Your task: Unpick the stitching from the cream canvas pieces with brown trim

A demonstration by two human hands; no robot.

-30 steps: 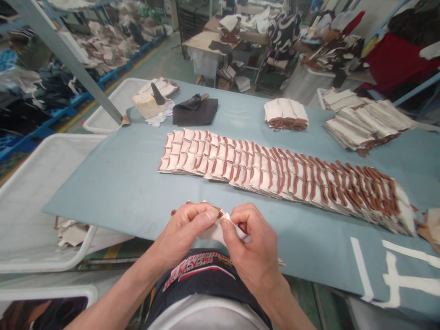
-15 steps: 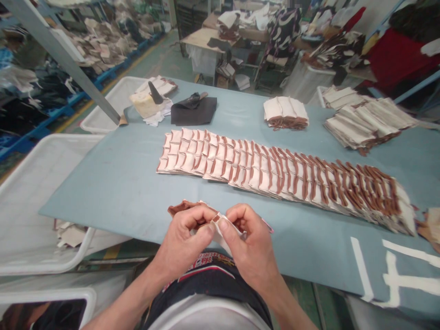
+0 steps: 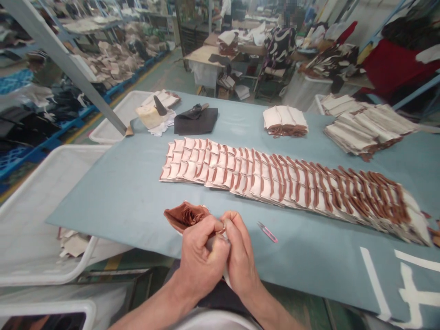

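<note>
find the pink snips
In the head view, the pink snips lie on the blue table, right of the right hand, below the long row of pieces.

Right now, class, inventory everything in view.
Workpiece: one, brown and white, in both hands.
Snips: one, pink, right of hands.
Overlapping pieces: one row, white and brown, centre.
Stack: one, white and brown, behind row.
Pile: one, off-white, far right.
Sheet: one, dark, table's far left.
Cone: one, dark, left of sheet.
Table: one, blue-green, foreground.
Strips: several, white, table's near right.
Bins: at least three, white, left.
Post: one, grey, left.
Co-worker: one clearly, patterned clothing, background.
Goods: uncountable, mixed colours, background.
Left hand, right hand: one each, bare, gripping workpiece.
</note>
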